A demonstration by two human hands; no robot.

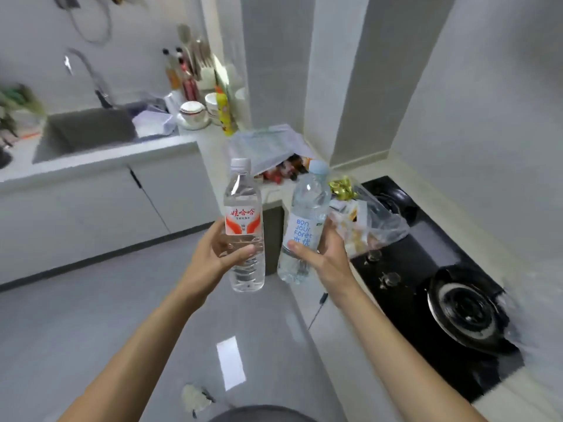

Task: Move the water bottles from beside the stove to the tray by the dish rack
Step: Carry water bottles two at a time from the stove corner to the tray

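Two clear plastic water bottles are in the air over the grey floor, one per hand, so both travel in a single trip; the left hand [219,254] is wrapped around the red-labelled, white-capped bottle [243,226] below its label, while the right hand [323,254] is clamped on the white-labelled, pale-blue-capped bottle [304,223] at its lower half; both are held roughly upright, apart from each other, left of the black glass stove [441,269]; the tray by the blurred dish rack [198,65] beyond the sink [88,129] cannot be made out clearly.

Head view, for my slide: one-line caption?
Left hand and right hand each carry a water bottle.
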